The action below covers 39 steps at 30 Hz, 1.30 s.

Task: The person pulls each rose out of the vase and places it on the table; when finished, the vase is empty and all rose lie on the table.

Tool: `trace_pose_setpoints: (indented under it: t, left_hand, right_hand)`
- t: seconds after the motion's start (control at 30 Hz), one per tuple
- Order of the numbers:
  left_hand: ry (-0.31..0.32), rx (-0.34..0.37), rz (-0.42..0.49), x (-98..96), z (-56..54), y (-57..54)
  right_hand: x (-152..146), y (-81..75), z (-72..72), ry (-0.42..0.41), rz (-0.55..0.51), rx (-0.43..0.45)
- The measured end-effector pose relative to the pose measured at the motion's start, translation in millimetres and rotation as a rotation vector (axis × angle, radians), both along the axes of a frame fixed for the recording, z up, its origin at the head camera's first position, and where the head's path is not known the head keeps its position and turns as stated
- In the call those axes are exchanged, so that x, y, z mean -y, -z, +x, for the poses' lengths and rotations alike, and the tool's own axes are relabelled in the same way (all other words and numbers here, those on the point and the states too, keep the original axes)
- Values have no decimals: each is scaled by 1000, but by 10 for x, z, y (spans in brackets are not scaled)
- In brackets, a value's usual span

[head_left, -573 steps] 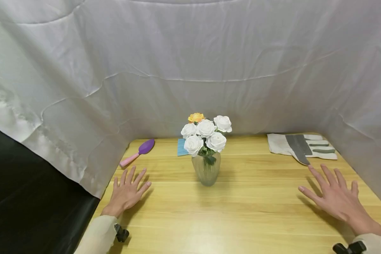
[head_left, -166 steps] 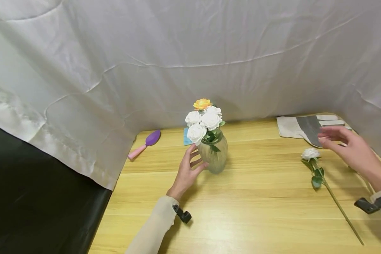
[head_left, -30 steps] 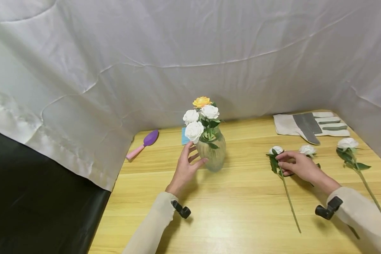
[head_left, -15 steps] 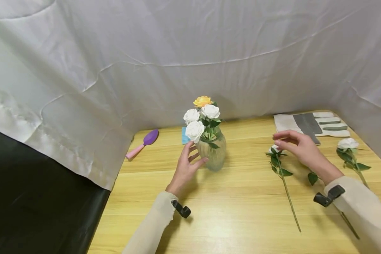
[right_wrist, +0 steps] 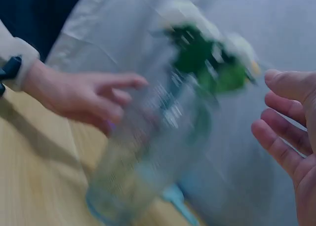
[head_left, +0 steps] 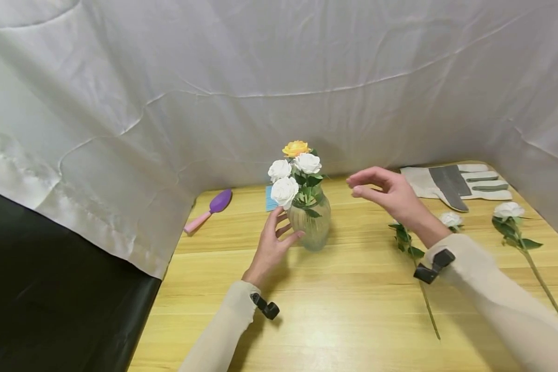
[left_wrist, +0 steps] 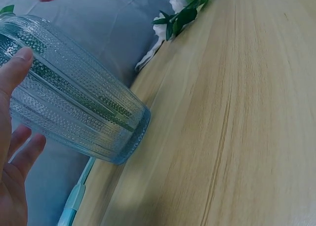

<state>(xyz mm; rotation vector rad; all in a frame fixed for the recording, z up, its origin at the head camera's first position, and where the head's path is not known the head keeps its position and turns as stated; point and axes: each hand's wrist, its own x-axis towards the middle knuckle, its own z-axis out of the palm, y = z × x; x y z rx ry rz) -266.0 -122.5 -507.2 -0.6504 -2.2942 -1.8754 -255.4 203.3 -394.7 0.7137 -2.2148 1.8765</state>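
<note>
A ribbed, clear glass vase (head_left: pixel 313 227) stands upright on the wooden table (head_left: pixel 316 320). It holds three white roses (head_left: pixel 284 192) and an orange-yellow rose (head_left: pixel 296 149). My left hand (head_left: pixel 270 250) grips the vase from its left side, thumb in front and fingers round the side; the left wrist view shows the thumb (left_wrist: pixel 17 68) against the ribbed glass. My right hand (head_left: pixel 390 196) is in the air to the right of the vase, fingers loosely bent, holding nothing. Beneath my right wrist lies a white rose whose stem (head_left: pixel 429 310) points toward me; its bloom is mostly covered.
Two more white roses, one with its bloom (head_left: pixel 450 219) showing and one at the far right (head_left: pixel 509 210), lie on the table. Behind them is a white and grey work glove (head_left: pixel 451 183). A purple trowel (head_left: pixel 220 200) lies back left, and a blue bristled thing (head_left: pixel 272 199) sits behind the vase.
My right hand has let go of a white rose on the table, lifted, and moved left toward the vase. My left hand has stayed on the vase.
</note>
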Motion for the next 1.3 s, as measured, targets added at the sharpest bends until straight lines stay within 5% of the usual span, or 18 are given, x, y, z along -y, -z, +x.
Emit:
trace_pose_setpoints:
  t: [0.23, 0.5, 0.83, 1.07, 1.3]
  left_hand:
    - [-8, -13, -1, -3, -2, -47]
    - [-2, -21, -8, -19, 12, -36]
    - [8, -44, -6, -21, 22, -43]
    - [-9, -34, -18, -11, 31, -48]
    - [-17, -36, -37, 1, 39, -40]
  right_hand:
    - [544, -148, 26, -130, 86, -32]
    - [846, -117, -29, -123, 108, -57]
    - [977, -57, -43, -137, 164, -266]
    - [995, -41, -63, -98, 310, -380]
    - [1025, -101, -34, -74, 394, -354]
